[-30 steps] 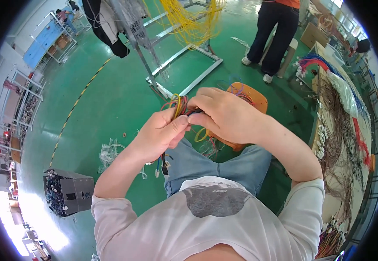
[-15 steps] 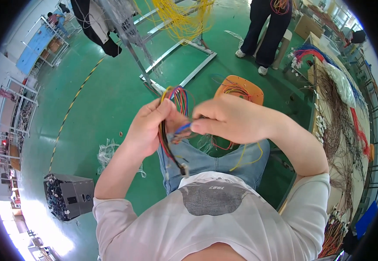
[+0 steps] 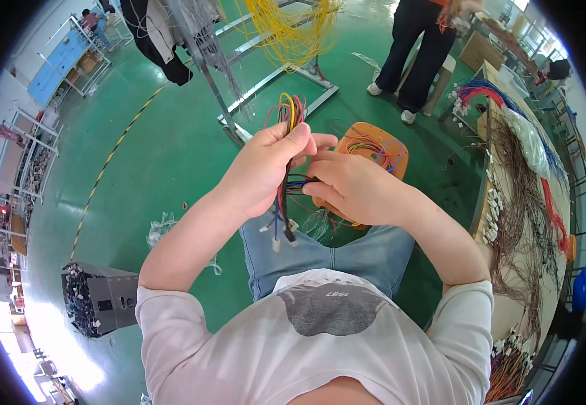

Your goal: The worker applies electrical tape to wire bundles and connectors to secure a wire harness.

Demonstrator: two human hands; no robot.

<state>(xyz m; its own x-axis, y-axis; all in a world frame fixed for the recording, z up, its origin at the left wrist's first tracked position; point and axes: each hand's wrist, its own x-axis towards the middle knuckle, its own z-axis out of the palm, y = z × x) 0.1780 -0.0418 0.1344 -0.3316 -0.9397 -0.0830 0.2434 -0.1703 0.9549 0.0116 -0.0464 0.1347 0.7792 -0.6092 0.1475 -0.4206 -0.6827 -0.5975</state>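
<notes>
My left hand [image 3: 274, 152] is closed around a looped bundle of coloured wires [image 3: 291, 108], yellow, red and black among them. Below that hand the bundle's ends hang down, with a black end and a white connector [image 3: 276, 244] showing. My right hand [image 3: 353, 185] pinches dark and blue wires [image 3: 298, 182] beside the bundle, its fingertips close to my left fingers. Just past my right hand, an orange stool [image 3: 397, 150] carries more coiled coloured wires [image 3: 367, 146].
A metal frame [image 3: 306, 111] draped with yellow wires [image 3: 286, 34] stands ahead. On the right, a long table [image 3: 509, 283] bears brown wires. A person [image 3: 417, 61] stands beyond the stool. A grey bin [image 3: 114, 297] of scraps and clear plastic [image 3: 162, 229] are at left.
My left hand has moved right and slightly up with the wire bundle. My right hand has shifted slightly right, and the wire ends now hang steadier.
</notes>
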